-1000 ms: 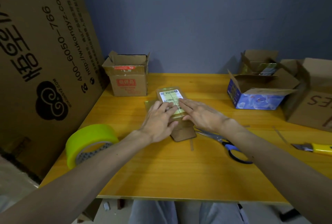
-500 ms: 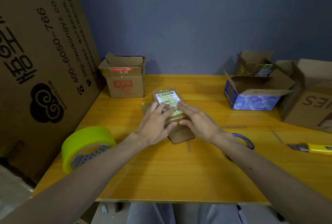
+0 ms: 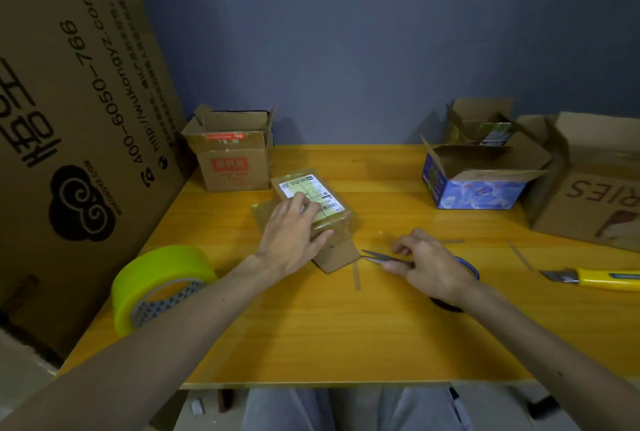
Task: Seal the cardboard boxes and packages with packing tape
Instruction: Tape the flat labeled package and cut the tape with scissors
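The left hand (image 3: 291, 240) lies on top of the small brown cardboard box with a white shipping label (image 3: 311, 195). Its fingers stretch over the lid and its thumb sits against the near face, pressing the box onto the orange wooden table (image 3: 346, 333). The right hand (image 3: 429, 264), just right of the box and apart from it, curls its fingers over the blue-handled metal scissors (image 3: 372, 255). The blade tips point from under the hand toward the box's near corner.

As for progress, glossy yellowish tape already covers the small box's lid and label, so its top seam looks sealed. A plain cardboard flap (image 3: 339, 256) juts out at the near end below the left thumb and seems loose. Probably the tape wants trimming and that end wants closing.

Left of the left forearm stands the fat roll of yellow packing tape (image 3: 162, 275), within easy reach. Beyond the left hand an open brown carton with a red label (image 3: 239, 167) has its flaps up, unsealed. Beyond the right hand a blue printed box (image 3: 478, 191) gapes open, a smaller open box (image 3: 481, 122) behind it, and farther right sits a large brown carton (image 3: 595, 188), also open. A yellow utility knife (image 3: 602, 278) lies to the right of the right hand. Most of the sealing therefore appears to remain.
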